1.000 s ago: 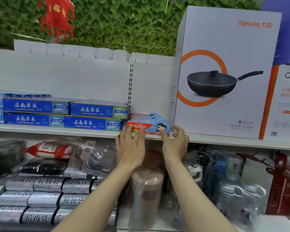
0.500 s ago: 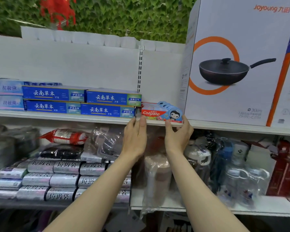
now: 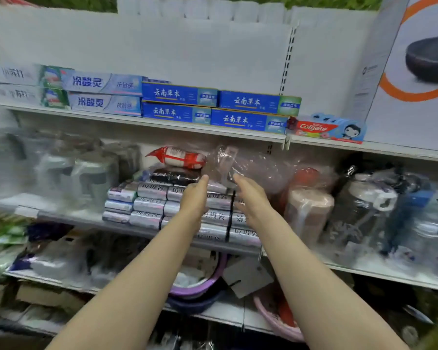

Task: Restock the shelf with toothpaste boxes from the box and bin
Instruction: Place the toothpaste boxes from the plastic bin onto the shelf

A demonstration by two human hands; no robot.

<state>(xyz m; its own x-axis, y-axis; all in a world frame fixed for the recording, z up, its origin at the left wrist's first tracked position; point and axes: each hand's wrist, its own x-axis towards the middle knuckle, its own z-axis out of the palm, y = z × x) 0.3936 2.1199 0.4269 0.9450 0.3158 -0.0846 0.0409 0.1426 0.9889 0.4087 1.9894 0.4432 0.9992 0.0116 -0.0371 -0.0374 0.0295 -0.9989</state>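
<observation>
— Where do the toothpaste boxes stand right now?

— On the upper shelf (image 3: 162, 123), across the upper half of the frame. The blue boxes (image 3: 218, 109) are stacked two high at centre, the pale ones (image 3: 104, 93) to their left, and the red Colgate pack (image 3: 326, 128) sits at the right end, just beside the big pan carton (image 3: 415, 84). The supply box and bin I can't pick out in this view.

— And your hands?

— Both empty. My left hand (image 3: 194, 198) and right hand (image 3: 250, 195) hang at centre frame, below that shelf, fingers straight and relaxed, a wide grip on nothing, in front of the silver rolls (image 3: 149, 205) and the clear plastic wrap (image 3: 250, 165).

— How will a box handle?

— I'd judge it light, thin card, stiff along its length but easily dented on the broad faces. The print looks glossy, so a little slippery.

— So where do you take it?

— Mid-length, thumb on one long narrow edge, fingers on the other; gentle pressure. The Colgate pack's shaped card top looks flimsy, so I'd hold its body, not that flap.
</observation>
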